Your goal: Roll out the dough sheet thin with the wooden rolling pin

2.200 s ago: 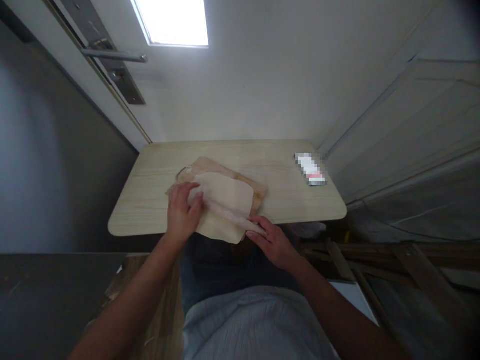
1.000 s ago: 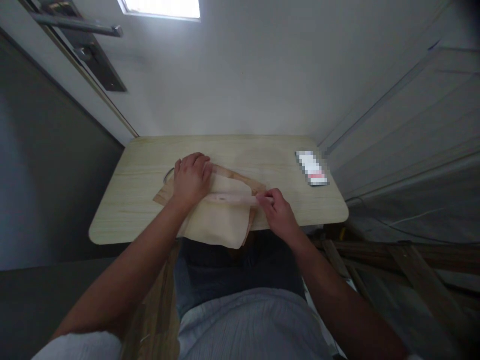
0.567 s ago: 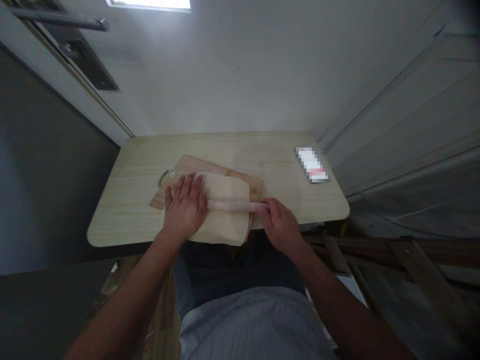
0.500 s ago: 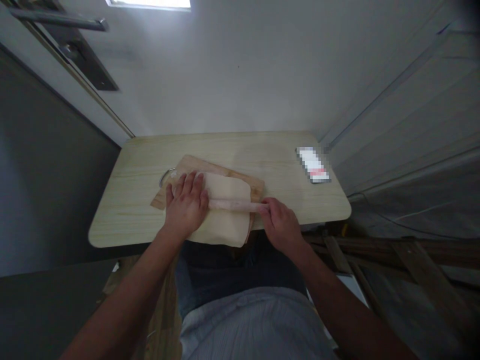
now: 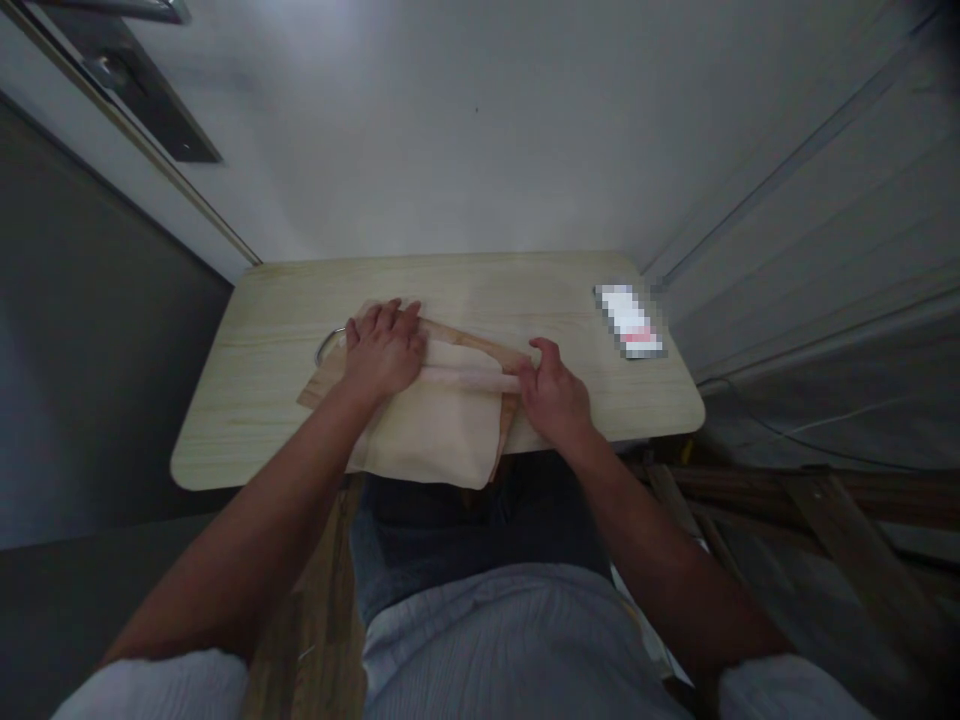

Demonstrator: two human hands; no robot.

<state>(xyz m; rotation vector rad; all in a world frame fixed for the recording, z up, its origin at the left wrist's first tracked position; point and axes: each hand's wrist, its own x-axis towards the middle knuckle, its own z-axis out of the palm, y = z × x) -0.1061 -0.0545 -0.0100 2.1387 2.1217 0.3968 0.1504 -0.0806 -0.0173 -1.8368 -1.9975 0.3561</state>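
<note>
A pale sheet of dough lies over a wooden cutting board, its near edge hanging past the table's front. Across the dough lies a thin, light rolling pin. My left hand rests flat on the pin's left part, fingers stretched forward and palm hiding that end. At the pin's right end, my right hand is closed around the tip, with one finger lifted away. A metal ring handle shows at the board's left corner.
The board lies on a light wooden table against a white door. A phone, its screen blurred, lies at the table's right. Wooden beams stand low on the right, and a door lock plate is at upper left.
Both hands and the rolling pin have moved forward, away from my body, over the dough. A finger of my right hand has lifted. The view has tilted down slightly.
</note>
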